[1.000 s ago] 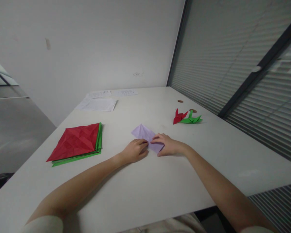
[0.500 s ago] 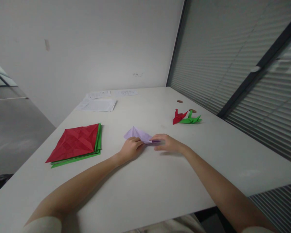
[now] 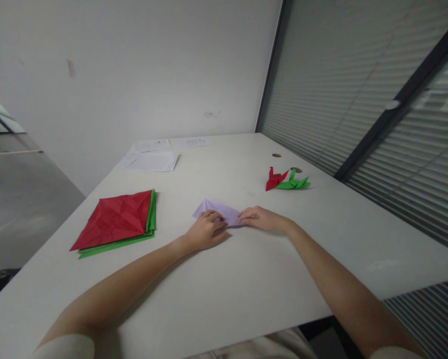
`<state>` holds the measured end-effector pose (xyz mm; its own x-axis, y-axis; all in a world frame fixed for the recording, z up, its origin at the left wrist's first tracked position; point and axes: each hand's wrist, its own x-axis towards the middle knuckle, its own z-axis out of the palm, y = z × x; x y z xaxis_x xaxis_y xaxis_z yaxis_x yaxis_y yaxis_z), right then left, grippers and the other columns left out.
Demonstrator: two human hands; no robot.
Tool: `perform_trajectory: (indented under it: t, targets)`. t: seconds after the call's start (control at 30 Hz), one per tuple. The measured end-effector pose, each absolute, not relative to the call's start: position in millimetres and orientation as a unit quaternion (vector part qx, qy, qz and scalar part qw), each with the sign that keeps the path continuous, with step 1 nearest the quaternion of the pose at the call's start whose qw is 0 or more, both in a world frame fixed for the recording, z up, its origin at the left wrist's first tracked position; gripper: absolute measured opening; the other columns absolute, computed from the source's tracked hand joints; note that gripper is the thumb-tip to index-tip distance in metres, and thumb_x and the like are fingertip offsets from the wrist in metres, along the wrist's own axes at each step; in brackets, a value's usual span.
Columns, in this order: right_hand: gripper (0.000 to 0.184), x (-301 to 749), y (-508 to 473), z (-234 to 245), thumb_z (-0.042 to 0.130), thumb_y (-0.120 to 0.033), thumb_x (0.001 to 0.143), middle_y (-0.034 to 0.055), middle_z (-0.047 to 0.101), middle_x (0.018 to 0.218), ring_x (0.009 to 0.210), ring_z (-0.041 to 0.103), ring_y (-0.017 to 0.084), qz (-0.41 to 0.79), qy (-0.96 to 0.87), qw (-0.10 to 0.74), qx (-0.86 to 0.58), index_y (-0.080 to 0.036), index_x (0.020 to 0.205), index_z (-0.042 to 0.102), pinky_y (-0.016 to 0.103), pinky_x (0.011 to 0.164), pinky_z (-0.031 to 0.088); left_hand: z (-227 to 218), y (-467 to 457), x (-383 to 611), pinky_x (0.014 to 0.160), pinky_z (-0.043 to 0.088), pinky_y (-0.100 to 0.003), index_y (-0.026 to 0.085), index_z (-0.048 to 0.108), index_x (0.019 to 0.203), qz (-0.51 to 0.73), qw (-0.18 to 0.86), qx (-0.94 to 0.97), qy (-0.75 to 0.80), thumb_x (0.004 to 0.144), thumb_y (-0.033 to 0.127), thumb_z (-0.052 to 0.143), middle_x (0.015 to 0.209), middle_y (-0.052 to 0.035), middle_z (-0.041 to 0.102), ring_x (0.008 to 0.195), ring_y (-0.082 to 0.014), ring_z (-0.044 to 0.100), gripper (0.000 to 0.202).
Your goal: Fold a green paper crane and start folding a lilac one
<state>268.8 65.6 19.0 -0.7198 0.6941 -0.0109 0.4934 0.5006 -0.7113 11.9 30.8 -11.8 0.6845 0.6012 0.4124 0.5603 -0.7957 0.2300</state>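
Observation:
A folded sheet of light purple origami paper (image 3: 227,211) lies on the white table in front of me, its left end peaked and creased. My left hand (image 3: 208,231) rests over the lower left part of the sheet, fingers curled and pressing on it, the thumb along the near edge. At the right end, my right hand (image 3: 262,218) pinches the paper's tip between thumb and fingers. The fingers cover part of the near edge and the right tip of the sheet.
To the left lies a stack of creased red and green paper (image 3: 119,222). A red folded crane (image 3: 275,179) and a green folded crane (image 3: 294,183) stand at the right, near a round hole (image 3: 296,170) in the table. White printed sheets (image 3: 149,161) lie at the back left.
The right hand's fingers have closed on the paper's right end. A purple layer has come down flatter and wider toward me. The left thumb has stretched out to the right.

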Motion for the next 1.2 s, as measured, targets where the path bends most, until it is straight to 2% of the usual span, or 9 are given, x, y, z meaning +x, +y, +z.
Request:
perform_trajectory:
  t: [0.07, 0.17, 0.3, 0.43, 0.53, 0.67, 0.9, 1.1, 1.2]
  targets:
    - [0.039, 271, 69, 16, 0.047, -0.046, 0.090, 0.0067, 0.070, 0.089, 0.083, 0.060, 0.020, 0.340, -0.844, 0.160, -0.382, -0.015, 0.093, 0.071, 0.031, 0.077, 0.046, -9, 27, 12, 0.095, 0.044, -0.042, 0.018, 0.063, 0.116, 0.224, 0.049, 0.927, 0.296, 0.087, 0.046, 0.056, 0.115, -0.0136, 0.063, 0.110, -0.0263, 0.057, 0.041]
    - [0.036, 272, 75, 8, 0.041, -0.040, 0.093, 0.0051, 0.067, 0.081, 0.076, 0.058, 0.018, 0.288, -0.833, 0.208, -0.424, -0.014, 0.091, 0.067, 0.029, 0.070, 0.044, -5, 22, 14, 0.097, 0.044, -0.038, 0.013, 0.058, 0.120, 0.198, 0.072, 0.949, 0.235, 0.090, 0.043, 0.051, 0.120, -0.0158, 0.062, 0.111, -0.0251, 0.058, 0.043]
    - [0.027, 265, 75, -2, 0.045, -0.032, 0.091, 0.0040, 0.069, 0.083, 0.075, 0.060, 0.017, 0.227, -0.820, 0.226, -0.474, -0.017, 0.093, 0.067, 0.028, 0.072, 0.044, -2, 18, 17, 0.101, 0.040, -0.038, 0.011, 0.059, 0.118, 0.166, 0.068, 0.968, 0.177, 0.090, 0.040, 0.051, 0.126, -0.0171, 0.058, 0.117, -0.0262, 0.054, 0.041]
    - [0.021, 255, 71, -5, 0.051, -0.027, 0.088, 0.0048, 0.072, 0.089, 0.082, 0.063, 0.018, 0.159, -0.818, 0.199, -0.516, -0.019, 0.092, 0.070, 0.029, 0.079, 0.042, 1, 15, 18, 0.099, 0.039, -0.040, 0.016, 0.058, 0.121, 0.155, 0.046, 0.963, 0.214, 0.088, 0.044, 0.053, 0.126, -0.0155, 0.055, 0.115, -0.0280, 0.053, 0.044]
    - [0.020, 252, 69, -5, 0.053, -0.031, 0.088, 0.0048, 0.073, 0.090, 0.085, 0.064, 0.019, 0.126, -0.805, 0.186, -0.549, -0.020, 0.091, 0.070, 0.031, 0.082, 0.041, 3, 13, 18, 0.096, 0.039, -0.040, 0.017, 0.058, 0.122, 0.137, 0.036, 0.965, 0.222, 0.088, 0.045, 0.052, 0.119, -0.0138, 0.059, 0.109, -0.0270, 0.055, 0.045]
    - [0.022, 247, 67, -7, 0.057, -0.039, 0.087, 0.0044, 0.072, 0.088, 0.086, 0.063, 0.020, 0.096, -0.787, 0.179, -0.582, -0.021, 0.090, 0.068, 0.033, 0.082, 0.038, 5, 12, 19, 0.096, 0.038, -0.039, 0.017, 0.060, 0.119, 0.134, 0.030, 0.967, 0.213, 0.089, 0.043, 0.050, 0.122, -0.0120, 0.059, 0.108, -0.0258, 0.056, 0.041]
    - [0.021, 241, 64, -11, 0.059, -0.042, 0.086, 0.0045, 0.070, 0.084, 0.082, 0.062, 0.020, 0.053, -0.780, 0.168, -0.600, -0.022, 0.092, 0.064, 0.033, 0.079, 0.036, 1, 13, 19, 0.101, 0.039, -0.039, 0.016, 0.060, 0.117, 0.160, 0.056, 0.970, 0.177, 0.088, 0.035, 0.053, 0.123, -0.0132, 0.060, 0.115, -0.0254, 0.055, 0.036]
    - [0.022, 237, 62, -12, 0.057, -0.043, 0.088, 0.0052, 0.070, 0.084, 0.087, 0.062, 0.023, 0.005, -0.793, 0.140, -0.594, -0.022, 0.093, 0.063, 0.035, 0.082, 0.032, -2, 16, 20, 0.103, 0.040, -0.038, 0.015, 0.060, 0.117, 0.173, 0.099, 0.965, 0.169, 0.087, 0.030, 0.052, 0.123, -0.0132, 0.061, 0.114, -0.0237, 0.057, 0.034]
    - [0.021, 236, 61, -11, 0.057, -0.042, 0.089, 0.0059, 0.070, 0.087, 0.088, 0.062, 0.023, -0.006, -0.803, 0.133, -0.580, -0.022, 0.094, 0.062, 0.036, 0.082, 0.031, -2, 16, 20, 0.102, 0.040, -0.039, 0.017, 0.056, 0.122, 0.173, 0.112, 0.960, 0.188, 0.087, 0.029, 0.052, 0.122, -0.0121, 0.061, 0.113, -0.0233, 0.057, 0.037]
